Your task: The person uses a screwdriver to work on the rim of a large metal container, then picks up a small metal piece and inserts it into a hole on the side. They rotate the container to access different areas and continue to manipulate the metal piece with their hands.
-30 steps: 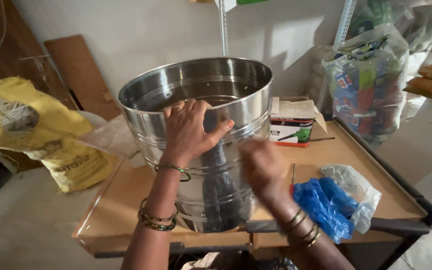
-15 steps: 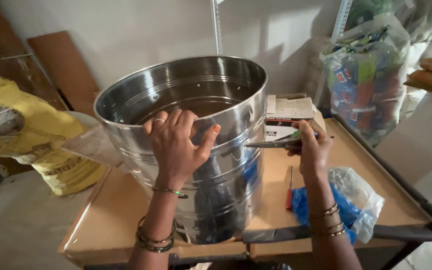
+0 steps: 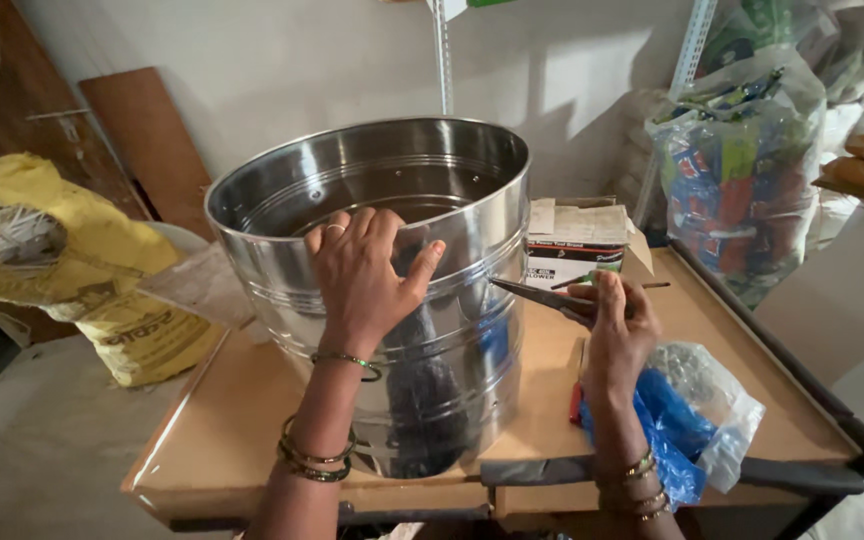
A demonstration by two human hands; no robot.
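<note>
Steadying the steel drum (image 3: pixel 392 300), which stands upright on the cardboard-topped table (image 3: pixel 242 420), we press our left hand (image 3: pixel 362 275) flat on its near wall just below the rim, fingers spread, nothing held. Right of the drum, our right hand (image 3: pixel 617 330) is closed round a pair of pliers (image 3: pixel 542 295) w/ the tip touching or almost touching the wall; which, we cannot tell. Risk, as we judge it: the tip may skid on the smooth curved steel & scratch it, or the drum may shift if the left palm slackens. Behind the drum's right side sits a small box (image 3: pixel 577 245); a blue plastic bag (image 3: pixel 687 420) lies further right.
</note>
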